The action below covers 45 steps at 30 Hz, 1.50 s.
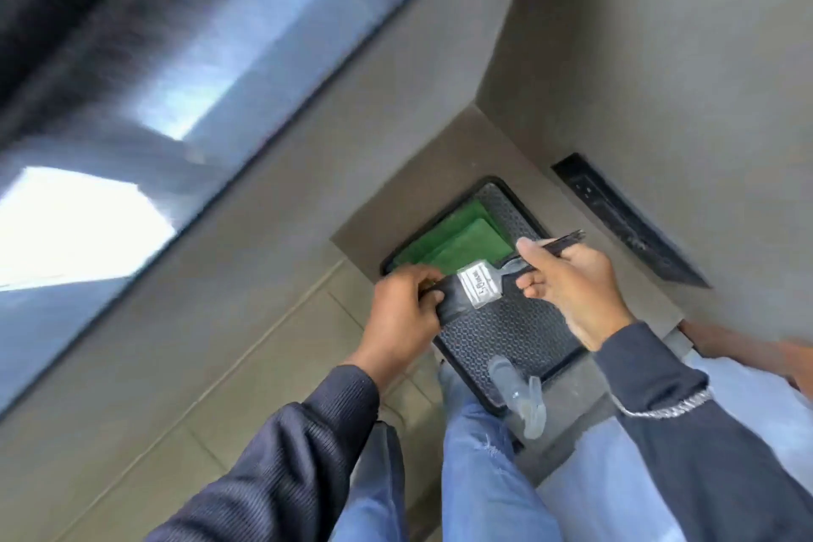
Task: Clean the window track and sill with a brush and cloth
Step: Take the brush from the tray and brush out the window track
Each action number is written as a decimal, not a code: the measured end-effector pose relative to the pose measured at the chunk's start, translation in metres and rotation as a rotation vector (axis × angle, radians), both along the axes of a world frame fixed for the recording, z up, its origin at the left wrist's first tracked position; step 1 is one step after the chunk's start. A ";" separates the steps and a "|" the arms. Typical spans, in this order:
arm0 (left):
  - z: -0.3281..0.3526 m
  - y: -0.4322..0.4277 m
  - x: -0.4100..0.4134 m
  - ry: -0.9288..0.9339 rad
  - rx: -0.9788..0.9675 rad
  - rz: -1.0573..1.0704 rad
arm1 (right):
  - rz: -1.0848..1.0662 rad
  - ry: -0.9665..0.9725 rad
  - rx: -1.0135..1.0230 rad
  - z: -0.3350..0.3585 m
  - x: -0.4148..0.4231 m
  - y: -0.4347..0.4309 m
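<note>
A flat paint-style brush (478, 283) with black bristles, a silver ferrule and a dark handle hangs in the air over a black tray (506, 332). My left hand (402, 312) pinches the bristle end. My right hand (572, 284) grips the handle, whose tip sticks out past my fingers. A folded green cloth (453, 244) lies at the far end of the tray. The window (145, 70) with its dark frame runs along the upper left, blurred by motion.
The tray rests on a low surface in a wall corner, above my knees in blue jeans (484, 475). A clear spray bottle (521, 394) lies at the tray's near edge. A black socket strip (624, 218) is set in the right wall. Another person's hand (748, 350) shows at right.
</note>
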<state>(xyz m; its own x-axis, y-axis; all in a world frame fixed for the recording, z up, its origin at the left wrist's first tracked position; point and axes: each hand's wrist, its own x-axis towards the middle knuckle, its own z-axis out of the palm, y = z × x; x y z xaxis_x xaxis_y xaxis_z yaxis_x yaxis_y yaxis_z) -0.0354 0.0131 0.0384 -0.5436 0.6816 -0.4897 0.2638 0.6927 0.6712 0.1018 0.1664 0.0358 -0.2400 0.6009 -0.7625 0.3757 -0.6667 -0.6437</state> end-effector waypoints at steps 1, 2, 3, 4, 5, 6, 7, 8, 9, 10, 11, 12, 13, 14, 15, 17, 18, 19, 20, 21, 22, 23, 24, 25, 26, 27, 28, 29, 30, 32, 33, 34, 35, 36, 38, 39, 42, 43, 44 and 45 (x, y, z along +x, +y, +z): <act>0.030 -0.006 -0.011 0.076 0.071 -0.010 | 0.057 0.049 0.036 0.032 -0.013 -0.003; 0.060 -0.016 -0.021 0.154 0.130 -0.018 | 0.117 0.088 0.084 0.063 -0.028 -0.009; 0.090 -0.028 -0.029 0.219 0.181 -0.009 | 0.168 0.131 0.138 0.094 -0.045 -0.015; 0.115 -0.038 -0.035 0.265 0.222 0.010 | 0.200 0.173 0.183 0.121 -0.061 -0.021; 0.139 -0.054 -0.043 0.315 0.273 0.046 | 0.227 0.221 0.228 0.148 -0.079 -0.032; 0.160 -0.071 -0.052 0.365 0.326 0.090 | 0.244 0.275 0.266 0.171 -0.097 -0.045; 0.180 -0.089 -0.061 0.410 0.374 0.144 | 0.253 0.338 0.293 0.191 -0.112 -0.058; 0.198 -0.108 -0.071 0.453 0.420 0.194 | 0.254 0.403 0.305 0.208 -0.127 -0.073; 0.213 -0.130 -0.082 0.498 0.456 0.252 | 0.274 0.461 0.314 0.222 -0.143 -0.091; 0.224 -0.145 -0.092 0.532 0.493 0.304 | 0.301 0.496 0.323 0.231 -0.157 -0.106; 0.231 -0.159 -0.100 0.557 0.511 0.341 | 0.320 0.510 0.335 0.234 -0.169 -0.119; 0.238 -0.189 -0.112 0.616 0.524 0.395 | 0.348 0.529 0.345 0.240 -0.189 -0.145; 0.243 -0.219 -0.123 0.677 0.510 0.450 | 0.370 0.531 0.354 0.246 -0.209 -0.171; 0.241 -0.241 -0.132 0.721 0.477 0.475 | 0.364 0.527 0.370 0.251 -0.225 -0.189; 0.239 -0.266 -0.139 0.769 0.410 0.496 | 0.359 0.525 0.406 0.257 -0.242 -0.207; 0.227 -0.310 -0.148 0.858 0.242 0.491 | 0.348 0.538 0.482 0.273 -0.272 -0.239; 0.219 -0.327 -0.152 0.886 0.161 0.480 | 0.353 0.540 0.539 0.281 -0.286 -0.251; 0.212 -0.339 -0.154 0.892 0.079 0.475 | 0.376 0.531 0.620 0.289 -0.296 -0.259; 0.205 -0.351 -0.157 0.875 0.005 0.494 | 0.418 0.517 0.744 0.297 -0.306 -0.267; 0.198 -0.361 -0.159 0.837 -0.054 0.534 | 0.474 0.487 0.908 0.306 -0.314 -0.273; 0.189 -0.370 -0.161 0.801 -0.097 0.580 | 0.541 0.441 1.102 0.314 -0.322 -0.276; 0.182 -0.377 -0.161 0.777 -0.137 0.601 | 0.612 0.395 1.299 0.321 -0.330 -0.277; 0.174 -0.381 -0.159 0.782 -0.180 0.584 | 0.676 0.355 1.473 0.327 -0.335 -0.276; 0.168 -0.384 -0.158 0.807 -0.216 0.556 | 0.737 0.315 1.619 0.331 -0.342 -0.274; 0.162 -0.385 -0.157 0.839 -0.240 0.534 | 0.795 0.257 1.726 0.333 -0.348 -0.272; 0.159 -0.385 -0.157 0.863 -0.250 0.532 | 0.852 0.177 1.795 0.334 -0.355 -0.270; 0.158 -0.384 -0.159 0.871 -0.254 0.539 | 0.900 0.100 1.828 0.332 -0.360 -0.268; 0.157 -0.383 -0.159 0.878 -0.253 0.542 | 0.936 0.043 1.826 0.329 -0.364 -0.269; 0.156 -0.382 -0.161 0.885 -0.248 0.548 | 0.965 0.012 1.804 0.325 -0.367 -0.274; 0.154 -0.381 -0.163 0.890 -0.245 0.553 | 1.007 0.031 1.711 0.314 -0.373 -0.296; 0.153 -0.381 -0.164 0.888 -0.246 0.550 | 1.024 0.062 1.660 0.309 -0.377 -0.311; 0.153 -0.381 -0.164 0.885 -0.247 0.547 | 1.037 0.092 1.621 0.304 -0.379 -0.328; 0.152 -0.381 -0.165 0.884 -0.247 0.548 | 1.048 0.130 1.590 0.300 -0.380 -0.345; 0.152 -0.381 -0.165 0.882 -0.249 0.548 | 1.039 0.181 1.557 0.298 -0.382 -0.360; 0.153 -0.381 -0.164 0.874 -0.254 0.548 | 0.974 0.275 1.391 0.295 -0.385 -0.389; 0.153 -0.381 -0.164 0.872 -0.253 0.547 | 0.945 0.327 1.234 0.294 -0.388 -0.400; 0.152 -0.381 -0.164 0.863 -0.258 0.543 | 0.801 0.472 0.668 0.286 -0.395 -0.422; 0.151 -0.382 -0.164 0.865 -0.257 0.544 | 0.743 0.476 0.568 0.281 -0.397 -0.422; 0.151 -0.382 -0.164 0.869 -0.252 0.547 | 0.726 0.438 0.545 0.276 -0.398 -0.416; 0.150 -0.382 -0.164 0.873 -0.246 0.549 | 0.712 0.372 0.548 0.269 -0.397 -0.404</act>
